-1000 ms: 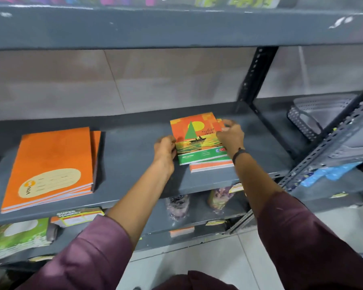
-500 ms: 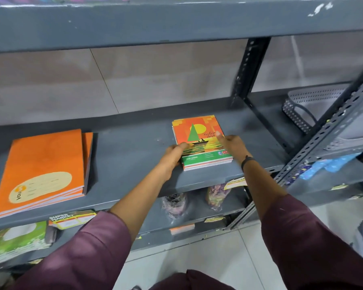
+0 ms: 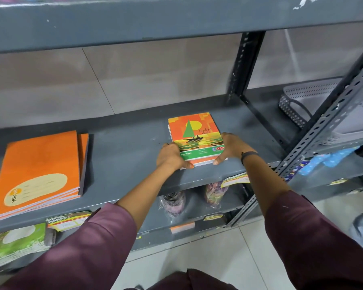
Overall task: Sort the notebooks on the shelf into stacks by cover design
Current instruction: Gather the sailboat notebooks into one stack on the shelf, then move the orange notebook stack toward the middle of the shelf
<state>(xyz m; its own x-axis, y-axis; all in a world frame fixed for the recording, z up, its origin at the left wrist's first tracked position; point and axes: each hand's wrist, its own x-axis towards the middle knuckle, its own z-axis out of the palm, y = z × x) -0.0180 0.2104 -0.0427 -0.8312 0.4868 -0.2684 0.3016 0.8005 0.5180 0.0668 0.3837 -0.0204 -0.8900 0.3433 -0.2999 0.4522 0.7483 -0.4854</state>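
Observation:
A small stack of sailboat-cover notebooks (image 3: 194,132), orange and green with a sunset scene, lies on the grey middle shelf (image 3: 124,155) right of centre. My left hand (image 3: 171,155) grips the stack's near left corner and my right hand (image 3: 231,147) grips its near right side, thumbs at the front edge. A taller stack of plain orange notebooks (image 3: 38,172) with a cream label sits at the shelf's left end, with a second orange one (image 3: 83,160) poking out behind it.
A dark perforated upright (image 3: 241,65) stands behind the shelf and an angled grey post (image 3: 331,118) to the right. A grey plastic basket (image 3: 306,101) sits on the neighbouring shelf. Green notebooks (image 3: 15,245) and wrapped packets (image 3: 172,204) lie on the lower shelf.
The sailboat notebooks, skewed a second ago, now sit squared in one stack. Both hands have slid from its far sides to its near corners.

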